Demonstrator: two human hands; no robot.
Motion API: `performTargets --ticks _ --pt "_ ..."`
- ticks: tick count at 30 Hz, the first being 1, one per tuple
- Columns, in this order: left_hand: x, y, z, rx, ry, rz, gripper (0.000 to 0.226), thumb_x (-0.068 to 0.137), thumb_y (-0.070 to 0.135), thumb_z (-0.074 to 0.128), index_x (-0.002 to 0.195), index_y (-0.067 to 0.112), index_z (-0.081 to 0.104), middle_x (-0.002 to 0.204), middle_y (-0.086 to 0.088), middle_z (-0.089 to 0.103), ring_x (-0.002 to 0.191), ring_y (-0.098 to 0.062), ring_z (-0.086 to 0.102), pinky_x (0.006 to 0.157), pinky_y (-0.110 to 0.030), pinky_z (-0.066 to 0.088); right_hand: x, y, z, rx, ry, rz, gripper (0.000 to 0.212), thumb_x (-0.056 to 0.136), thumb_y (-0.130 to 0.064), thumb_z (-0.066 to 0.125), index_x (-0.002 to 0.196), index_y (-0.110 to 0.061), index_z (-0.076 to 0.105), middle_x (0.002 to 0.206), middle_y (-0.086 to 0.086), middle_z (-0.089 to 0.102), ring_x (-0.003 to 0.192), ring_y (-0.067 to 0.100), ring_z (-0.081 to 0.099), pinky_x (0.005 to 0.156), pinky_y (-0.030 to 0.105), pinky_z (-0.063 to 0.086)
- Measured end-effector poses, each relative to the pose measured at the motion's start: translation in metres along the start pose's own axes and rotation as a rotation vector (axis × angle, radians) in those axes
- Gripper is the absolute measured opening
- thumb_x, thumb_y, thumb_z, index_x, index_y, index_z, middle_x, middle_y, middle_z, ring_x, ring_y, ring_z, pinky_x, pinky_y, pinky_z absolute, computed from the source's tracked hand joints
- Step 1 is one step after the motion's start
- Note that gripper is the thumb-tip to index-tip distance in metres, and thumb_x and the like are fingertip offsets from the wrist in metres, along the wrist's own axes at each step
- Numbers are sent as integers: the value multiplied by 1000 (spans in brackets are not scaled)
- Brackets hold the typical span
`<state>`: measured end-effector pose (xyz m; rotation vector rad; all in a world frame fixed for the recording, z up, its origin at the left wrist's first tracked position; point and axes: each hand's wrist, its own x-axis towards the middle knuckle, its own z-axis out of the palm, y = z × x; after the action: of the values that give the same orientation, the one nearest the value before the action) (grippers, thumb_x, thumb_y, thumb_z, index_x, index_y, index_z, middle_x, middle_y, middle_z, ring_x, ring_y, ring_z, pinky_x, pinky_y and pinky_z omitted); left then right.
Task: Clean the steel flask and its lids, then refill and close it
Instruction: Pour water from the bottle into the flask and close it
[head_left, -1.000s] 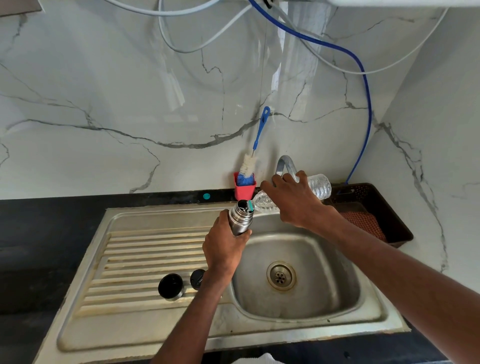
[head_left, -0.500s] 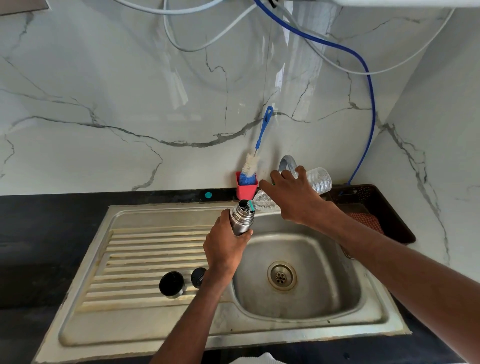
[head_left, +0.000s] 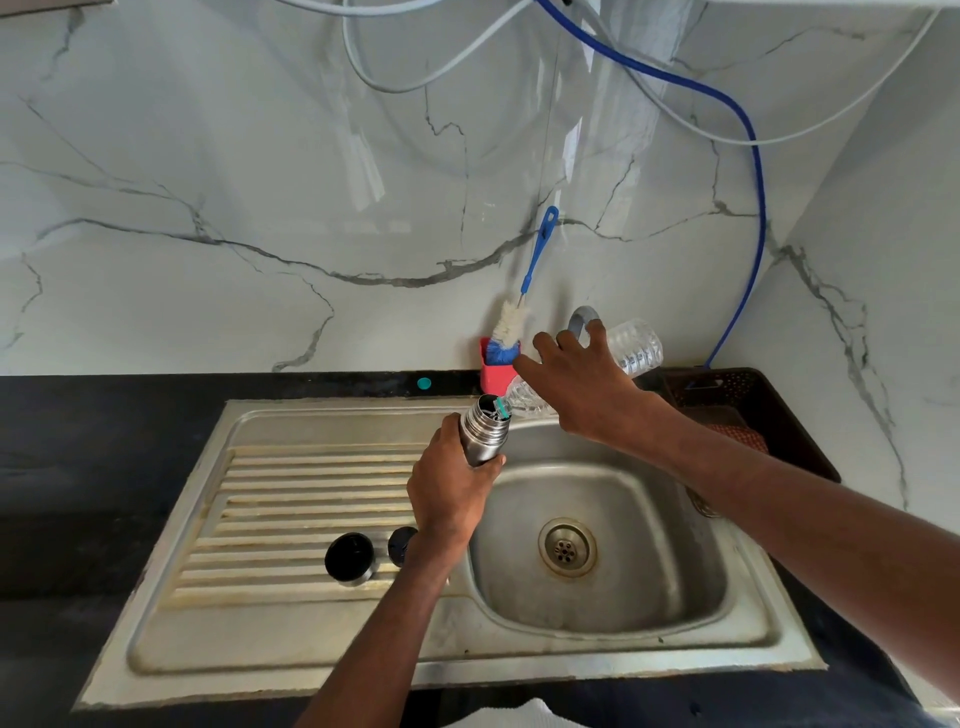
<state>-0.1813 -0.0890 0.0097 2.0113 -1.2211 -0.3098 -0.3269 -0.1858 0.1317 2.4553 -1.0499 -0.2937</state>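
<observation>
With the left hand (head_left: 449, 491) gripping the steel flask (head_left: 483, 431) and the right hand (head_left: 582, 384) gripping the tilted plastic bottle (head_left: 631, 345), a slight misalignment could spill water into the sink (head_left: 675, 613)

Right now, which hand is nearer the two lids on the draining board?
Left. The left hand grips the flask just above the lids; the right hand holds the bottle farther back, over the basin.

One steel flask (head_left: 482, 434), centre of the frame. Two dark lids (head_left: 349, 558) (head_left: 401, 544), lower centre, on the sink's (head_left: 218, 639) ribbed drainboard. One clear plastic bottle (head_left: 631, 348), right of centre. One bottle brush (head_left: 511, 322) in one red holder (head_left: 491, 375). Two hands: left hand (head_left: 449, 493), right hand (head_left: 582, 387). One dark basket (head_left: 779, 410), right edge.
</observation>
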Motion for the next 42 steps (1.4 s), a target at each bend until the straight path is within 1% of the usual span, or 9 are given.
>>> performTargets --ticks 4,7,12,17,23,27,30,34,42 --pt "-1 -3 -2 -5 6 -14 51 74 47 90 109 32 57 99 12 72 86 -19 71 73 -38 57 4 -8 -6 -13 -3 -8 72 72 -2 68 139 -14 45 127 13 52 111 36 56 109 69 30" --pt "-1 -5 -5 -3 12 -32 51 75 46 89 111 32 56 101 11 72 88 -19 71 73 -36 54 5 -18 -19 -60 25 -5 65 69 -2 72 129 -13 53 124 13 54 107 36 58 107 73 28" --pt "-2 -8 -11 -26 22 -53 50 75 48 88 110 32 56 99 11 72 87 -19 70 70 -32 48 16 -34 -45 -105 -76 0 62 80 -13 71 139 -17 50 142 9 42 124 37 51 114 73 17" --pt "-2 -15 -18 -38 30 -70 53 75 48 88 115 31 57 103 11 73 90 -19 71 75 -37 56 25 -48 -62 -214 -83 -105 59 87 -23 69 141 -15 47 139 8 45 124 38 50 114 75 16" --pt "2 -34 -34 -78 62 -99 52 75 50 86 113 32 57 101 11 73 89 -19 71 76 -38 57 38 -68 -86 -221 -41 -126 63 89 -16 68 142 -6 36 133 11 47 119 36 54 114 73 18" --pt "8 -43 -46 -93 75 -111 53 75 48 88 116 31 58 105 10 73 92 -17 72 77 -35 57 49 -83 -98 -250 36 -192 64 86 -18 72 141 -10 40 135 10 51 119 38 55 115 73 18" --pt "13 -48 -57 -101 87 -117 54 75 47 88 117 31 59 104 11 73 90 -15 71 72 -29 49 57 -96 -104 -306 89 -271 52 90 -14 67 138 -14 48 133 6 53 121 37 54 115 76 10" --pt "19 -59 -70 -106 101 -121 51 75 48 87 114 33 57 102 12 72 89 -16 70 72 -31 50 67 -109 -113 -380 180 -317 40 90 -12 63 130 -17 58 124 1 56 118 34 54 116 76 1" --pt "29 -78 -95 -120 125 -129 52 76 46 87 116 31 58 104 12 73 90 -15 70 72 -29 46 80 -128 -130 -340 215 -321 42 88 -11 63 129 -17 60 126 2 55 122 34 52 117 74 -1"
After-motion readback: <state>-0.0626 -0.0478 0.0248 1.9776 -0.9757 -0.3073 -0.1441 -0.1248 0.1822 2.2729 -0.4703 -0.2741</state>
